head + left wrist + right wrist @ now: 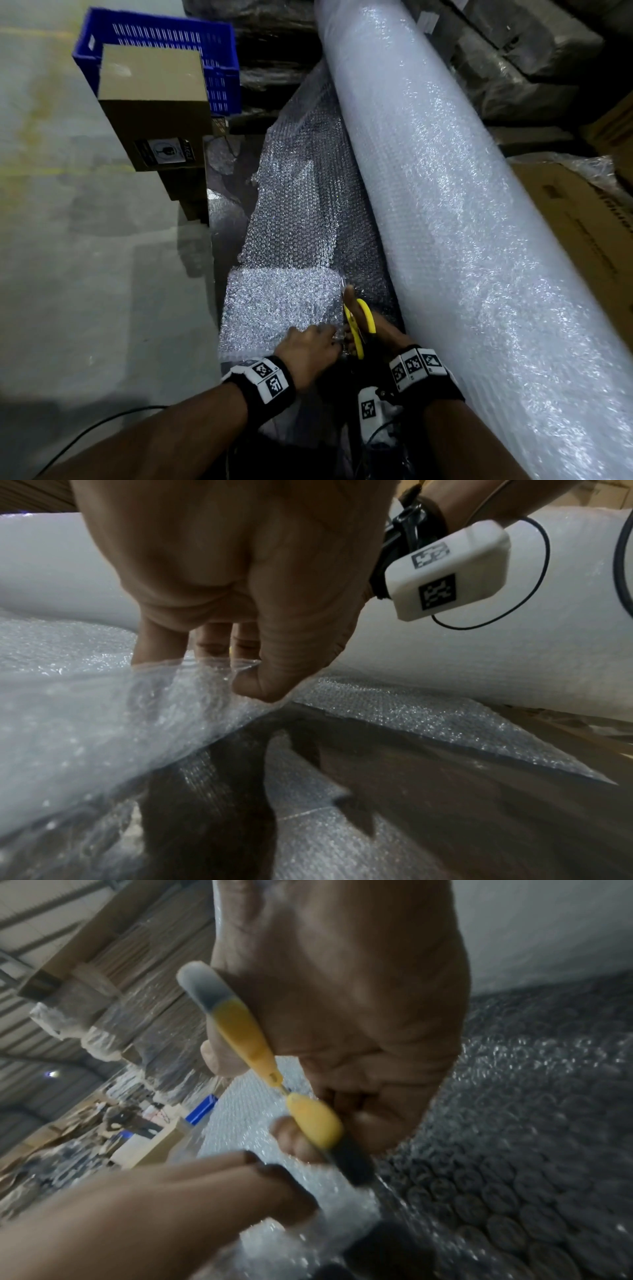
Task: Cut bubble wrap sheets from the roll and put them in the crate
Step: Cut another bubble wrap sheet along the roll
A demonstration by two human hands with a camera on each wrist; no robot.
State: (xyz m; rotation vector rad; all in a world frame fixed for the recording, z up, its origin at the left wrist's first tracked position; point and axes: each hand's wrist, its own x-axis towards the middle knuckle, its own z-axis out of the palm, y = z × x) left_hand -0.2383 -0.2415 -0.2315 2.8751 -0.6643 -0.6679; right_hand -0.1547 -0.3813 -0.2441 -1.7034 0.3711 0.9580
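A large bubble wrap roll (445,205) lies diagonally across the right of the head view. Its unrolled sheet (294,219) spreads on the floor to its left. My left hand (308,349) pinches the near cut edge of the bubble wrap sheet (143,696) between thumb and fingers. My right hand (380,335) grips yellow-handled scissors (359,325), whose blades point away from me into the sheet beside the roll. The scissors' handles (253,1047) show between my fingers in the right wrist view. A blue crate (212,44) stands at the far left behind a box.
A tall brown cardboard box (154,102) stands in front of the crate. Flat cartons (582,222) lie to the right of the roll. Dark wrapped goods (513,51) fill the back. Grey concrete floor (85,257) spreads to the left. A black cable (85,431) runs near my left forearm.
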